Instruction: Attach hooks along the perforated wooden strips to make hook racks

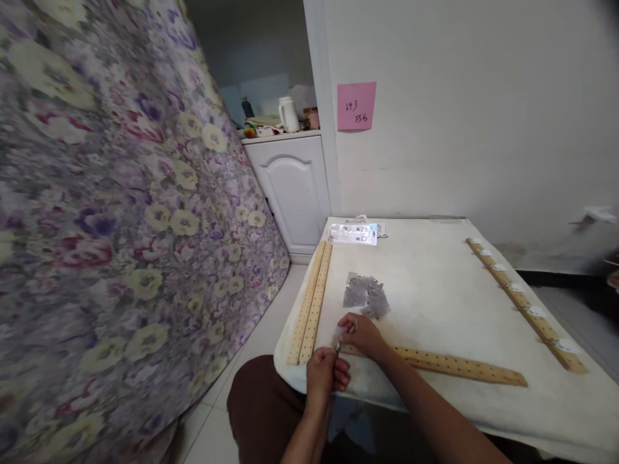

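Note:
My left hand (pixel 325 374) is closed in a pinch at the near left corner of the white table (pixel 435 290), gripping a small metal piece that I cannot name. My right hand (pixel 360 335) rests on the left end of a perforated wooden strip (pixel 459 366) lying along the near edge; its fingers are curled round a small whitish item. Small clear bags of hardware (pixel 366 294) lie just beyond my right hand.
Two wooden strips (pixel 312 303) lie side by side along the table's left edge. Another strip with white pieces on it (pixel 525 303) runs along the right. A clear blister pack (pixel 355 233) lies at the far edge. A flowered mattress (pixel 111 225) leans at left; a white cabinet (pixel 293 187) stands behind.

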The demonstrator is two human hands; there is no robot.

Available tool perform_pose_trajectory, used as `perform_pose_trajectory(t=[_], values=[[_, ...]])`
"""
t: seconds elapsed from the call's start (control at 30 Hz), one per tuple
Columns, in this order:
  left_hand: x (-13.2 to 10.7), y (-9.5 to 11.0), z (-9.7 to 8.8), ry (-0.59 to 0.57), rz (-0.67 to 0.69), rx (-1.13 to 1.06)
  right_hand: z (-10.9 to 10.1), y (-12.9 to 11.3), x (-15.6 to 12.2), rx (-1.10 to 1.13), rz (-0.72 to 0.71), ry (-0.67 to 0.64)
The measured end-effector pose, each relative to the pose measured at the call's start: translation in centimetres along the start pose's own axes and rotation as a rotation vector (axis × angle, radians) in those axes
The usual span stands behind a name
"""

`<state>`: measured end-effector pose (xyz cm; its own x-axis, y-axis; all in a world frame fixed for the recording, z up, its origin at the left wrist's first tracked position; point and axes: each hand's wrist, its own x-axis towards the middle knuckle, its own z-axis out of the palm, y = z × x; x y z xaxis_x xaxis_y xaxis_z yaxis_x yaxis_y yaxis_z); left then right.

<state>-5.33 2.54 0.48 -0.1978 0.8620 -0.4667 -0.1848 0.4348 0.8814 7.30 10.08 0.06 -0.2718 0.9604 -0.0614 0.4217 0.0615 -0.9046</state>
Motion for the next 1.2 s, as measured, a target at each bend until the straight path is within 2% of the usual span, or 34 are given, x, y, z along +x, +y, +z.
perform_pose_trajectory(t=[0.67, 1.03, 1.13, 1.2], values=[[0.4, -0.3, -0.4, 0.006, 0.013, -0.014, 0.1, 0.6, 0.0, 0.059, -0.104, 0.018], [-0.1, -0.1, -0.6, -0.006, 0.046, -0.021, 0.7, 0.0, -1.0, -0.099, -0.212, 0.237], [-0.1, -0.1, -0.6, -0.007, 0.052, -0.001, -0.2, -0.1, -1.5, -0.083, -0.252, 0.271], [-0.1, -0.1, -0.7, -0.015, 0.06, 0.001, -1.5, 0.2, -1.7, -0.09, -0.233, 0.353]])
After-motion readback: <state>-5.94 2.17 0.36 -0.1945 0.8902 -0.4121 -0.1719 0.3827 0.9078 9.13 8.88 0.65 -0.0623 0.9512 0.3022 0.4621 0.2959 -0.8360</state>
